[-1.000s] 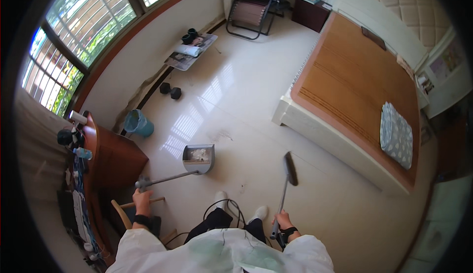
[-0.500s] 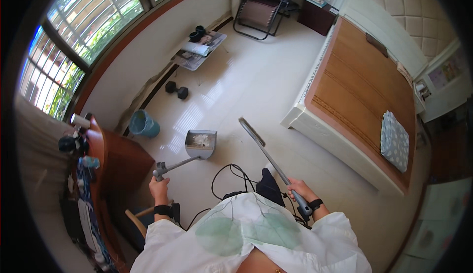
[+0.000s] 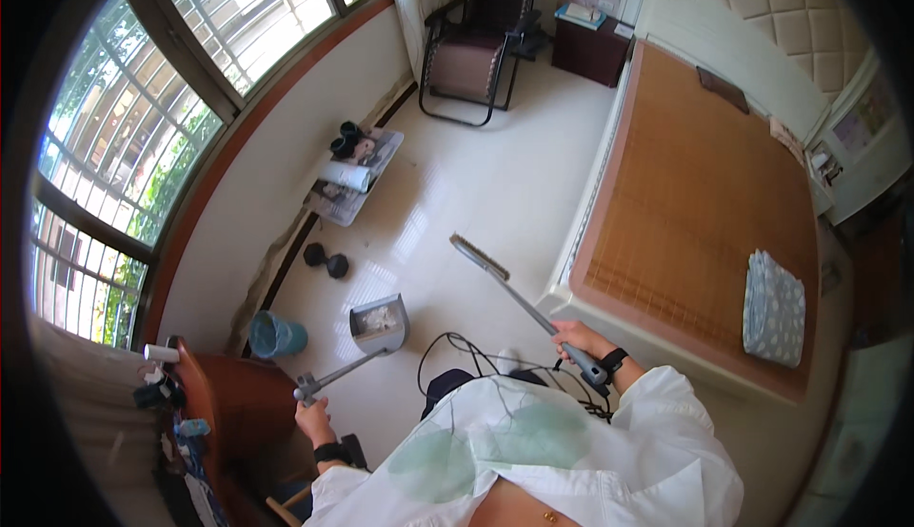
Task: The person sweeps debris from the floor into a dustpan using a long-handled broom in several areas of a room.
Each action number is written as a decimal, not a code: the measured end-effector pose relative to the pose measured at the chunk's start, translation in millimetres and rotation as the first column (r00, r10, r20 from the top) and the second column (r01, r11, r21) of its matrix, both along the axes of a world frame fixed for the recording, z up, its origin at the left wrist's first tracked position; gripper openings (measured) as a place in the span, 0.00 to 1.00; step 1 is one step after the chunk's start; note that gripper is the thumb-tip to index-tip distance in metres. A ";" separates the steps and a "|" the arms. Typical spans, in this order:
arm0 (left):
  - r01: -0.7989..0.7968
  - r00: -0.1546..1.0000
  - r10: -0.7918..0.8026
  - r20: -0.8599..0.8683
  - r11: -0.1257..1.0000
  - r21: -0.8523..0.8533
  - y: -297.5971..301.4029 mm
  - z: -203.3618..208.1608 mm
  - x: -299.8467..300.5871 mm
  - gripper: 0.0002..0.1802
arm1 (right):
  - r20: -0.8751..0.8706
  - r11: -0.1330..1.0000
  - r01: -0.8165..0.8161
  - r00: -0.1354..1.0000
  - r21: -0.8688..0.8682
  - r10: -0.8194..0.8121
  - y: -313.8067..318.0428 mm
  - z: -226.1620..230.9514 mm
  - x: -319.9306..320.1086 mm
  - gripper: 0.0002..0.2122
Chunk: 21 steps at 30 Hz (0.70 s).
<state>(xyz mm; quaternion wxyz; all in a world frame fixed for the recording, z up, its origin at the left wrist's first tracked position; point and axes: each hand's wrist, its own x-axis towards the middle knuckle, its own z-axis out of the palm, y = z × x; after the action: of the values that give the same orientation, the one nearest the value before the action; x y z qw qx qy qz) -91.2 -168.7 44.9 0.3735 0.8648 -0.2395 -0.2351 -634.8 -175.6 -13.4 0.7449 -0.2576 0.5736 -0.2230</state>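
Note:
My left hand is closed round the upper end of a grey long-handled dustpan. Its pan hangs ahead of me over the floor, with pale debris inside. In my right hand is the grey handle of a broom. The broom's narrow bristled head points forward and left, to the right of the pan and apart from it. Whether the bristles touch the floor I cannot tell.
Black cables loop by my feet. A blue bin stands beside the wooden desk at left. Farther off are a dumbbell, a low table and a reclining chair. A bed fills the right side.
The view has shifted, so the room sits lower in it. I still hold both tools. The broom head has turned further left and shows its bristles; the pan is tilted differently.

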 end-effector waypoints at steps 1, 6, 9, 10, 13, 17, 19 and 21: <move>0.013 1.000 -0.013 -0.007 1.000 0.004 -9.2 2.9 -8.0 0.09 | -0.010 1.000 0.006 1.000 -0.021 -0.006 -15.9 0.8 -9.8 0.24; 0.007 1.000 -0.008 0.021 0.999 0.042 -84.9 -1.1 -52.7 0.09 | -0.047 0.999 0.019 0.999 -0.048 -0.021 -110.7 -13.1 -51.6 0.09; 0.054 0.998 -0.055 0.008 0.996 0.073 -140.3 -9.5 -69.9 0.09 | -0.099 0.994 0.009 0.995 -0.113 -0.021 -170.8 -25.2 -72.5 0.10; 0.070 0.998 -0.070 -0.001 0.994 0.082 -160.1 -13.8 -75.4 0.09 | -0.053 0.993 0.017 0.998 -0.118 -0.023 -192.1 -28.4 -82.5 0.10; 0.071 0.997 -0.070 -0.016 0.994 0.079 -220.2 -33.5 -87.9 0.10 | -0.076 0.992 0.101 0.991 -0.080 -0.107 -249.7 -32.6 -107.2 0.12; 0.038 0.996 -0.029 -0.087 0.994 0.103 -301.1 -61.5 -114.4 0.10 | -0.070 0.988 0.149 0.986 -0.039 -0.152 -340.0 -23.4 -137.3 0.12; 0.021 0.995 -0.010 -0.103 0.994 0.105 -336.9 -72.4 -124.1 0.10 | -0.124 0.991 0.128 0.983 -0.042 -0.132 -380.1 -20.5 -148.6 0.13; 0.021 0.987 -0.005 -0.161 0.995 0.096 -373.6 -81.6 -134.8 0.11 | -0.111 0.987 0.151 0.981 -0.057 -0.156 -420.9 -21.1 -160.6 0.13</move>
<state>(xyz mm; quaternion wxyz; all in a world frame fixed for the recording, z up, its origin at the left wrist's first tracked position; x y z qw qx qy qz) -225.9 -542.3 -36.7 0.3476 0.8586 -0.2025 -0.3177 -795.3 -596.5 -34.5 0.6846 -0.2430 0.6283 -0.2783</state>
